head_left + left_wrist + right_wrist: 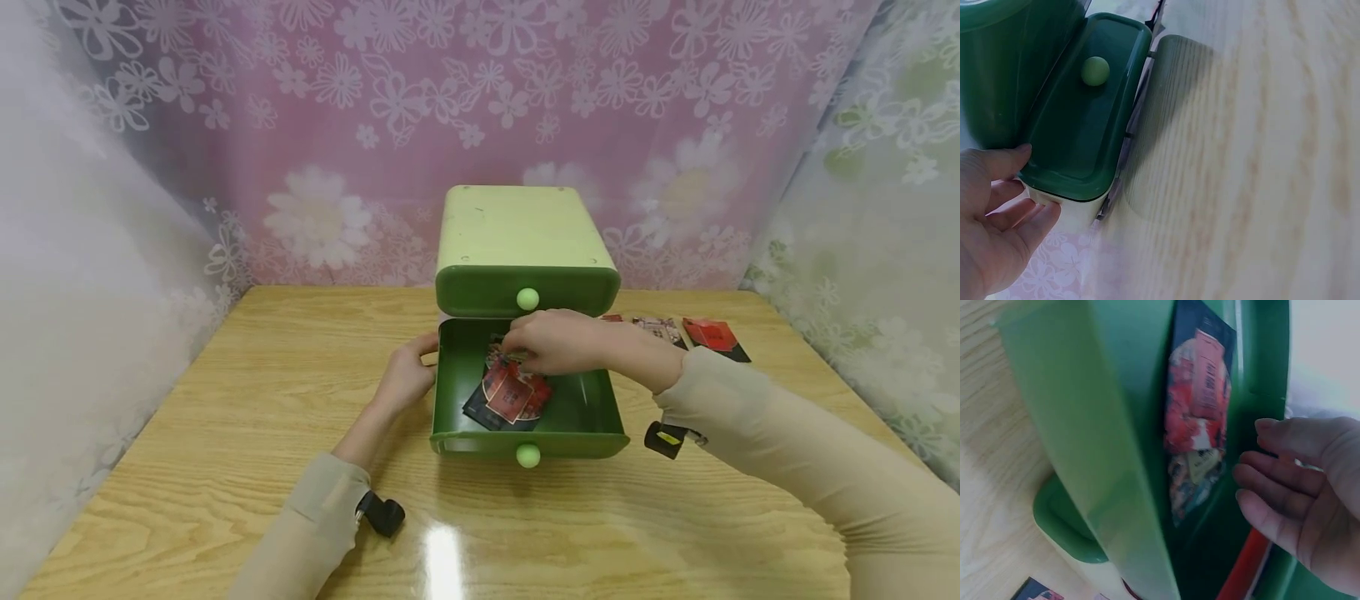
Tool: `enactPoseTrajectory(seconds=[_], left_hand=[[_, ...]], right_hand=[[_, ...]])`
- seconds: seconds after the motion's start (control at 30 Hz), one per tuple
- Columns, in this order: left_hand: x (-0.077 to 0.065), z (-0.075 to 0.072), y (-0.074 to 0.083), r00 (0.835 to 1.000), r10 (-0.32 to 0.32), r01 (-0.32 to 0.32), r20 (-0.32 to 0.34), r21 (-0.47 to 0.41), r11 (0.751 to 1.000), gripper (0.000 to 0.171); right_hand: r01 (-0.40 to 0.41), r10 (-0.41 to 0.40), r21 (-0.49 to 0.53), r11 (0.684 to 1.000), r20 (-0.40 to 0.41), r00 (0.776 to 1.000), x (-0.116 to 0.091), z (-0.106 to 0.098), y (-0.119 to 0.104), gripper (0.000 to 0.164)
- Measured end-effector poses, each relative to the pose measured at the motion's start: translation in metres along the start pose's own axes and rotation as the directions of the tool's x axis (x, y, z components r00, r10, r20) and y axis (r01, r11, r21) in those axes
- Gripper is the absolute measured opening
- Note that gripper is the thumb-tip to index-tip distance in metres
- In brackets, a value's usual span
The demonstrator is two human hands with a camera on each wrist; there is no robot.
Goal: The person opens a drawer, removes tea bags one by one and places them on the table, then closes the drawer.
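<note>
A small cream drawer cabinet (pixel 517 225) with green fronts stands on the table. Its middle drawer (pixel 592 408) is pulled out, and flat red and black printed packets (pixel 510 396) overlap inside it. My right hand (pixel 558 340) is over the drawer's back part; in the right wrist view its bent fingers (pixel 1272 512) hold nothing, beside the packets. My left hand (pixel 405 377) grips the cabinet's left side. In the left wrist view, the thumb (pixel 1010 161) lies at the front corner and the other fingers rest on the cream side, near the closed lower drawer (pixel 1072 125).
Several similar packets lie on the table right of the cabinet, among them a red and black one (pixel 712 335) and a pale patterned one (pixel 660 331). A round green knob (pixel 528 456) sticks out from the open drawer. Flowered curtains (pixel 450 100) surround the wooden table (pixel 300 350).
</note>
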State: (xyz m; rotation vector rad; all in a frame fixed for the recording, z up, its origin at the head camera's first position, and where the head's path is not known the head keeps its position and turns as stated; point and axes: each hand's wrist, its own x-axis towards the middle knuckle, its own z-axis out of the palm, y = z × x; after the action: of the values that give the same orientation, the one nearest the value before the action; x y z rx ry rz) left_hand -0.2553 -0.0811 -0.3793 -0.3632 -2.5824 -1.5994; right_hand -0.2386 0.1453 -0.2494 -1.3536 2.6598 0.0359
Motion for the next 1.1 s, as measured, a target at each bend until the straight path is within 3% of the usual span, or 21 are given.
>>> enactPoseTrajectory(seconds=[0.23,0.57,1.1], left_hand=[[0.000,-0.001,0.000,1.000,-0.004,0.004,0.000,0.022,1.000,0.040],[0.000,-0.001,0.000,1.000,0.002,-0.002,0.005,0.006,1.000,0.040],[0.000,-0.001,-0.002,1.000,-0.009,0.009,0.008,-0.001,1.000,0.039]], right_hand=[[-0.031,0.036,-0.076,0.997,0.055,0.998,0.008,0.012,0.001,0.036],[-0.047,0.055,-0.133,0.990,0.057,0.997,0.014,0.020,0.001,0.045],[-0.077,0.078,-0.020,0.997,0.093,0.993,0.018,0.022,0.003,0.039]])
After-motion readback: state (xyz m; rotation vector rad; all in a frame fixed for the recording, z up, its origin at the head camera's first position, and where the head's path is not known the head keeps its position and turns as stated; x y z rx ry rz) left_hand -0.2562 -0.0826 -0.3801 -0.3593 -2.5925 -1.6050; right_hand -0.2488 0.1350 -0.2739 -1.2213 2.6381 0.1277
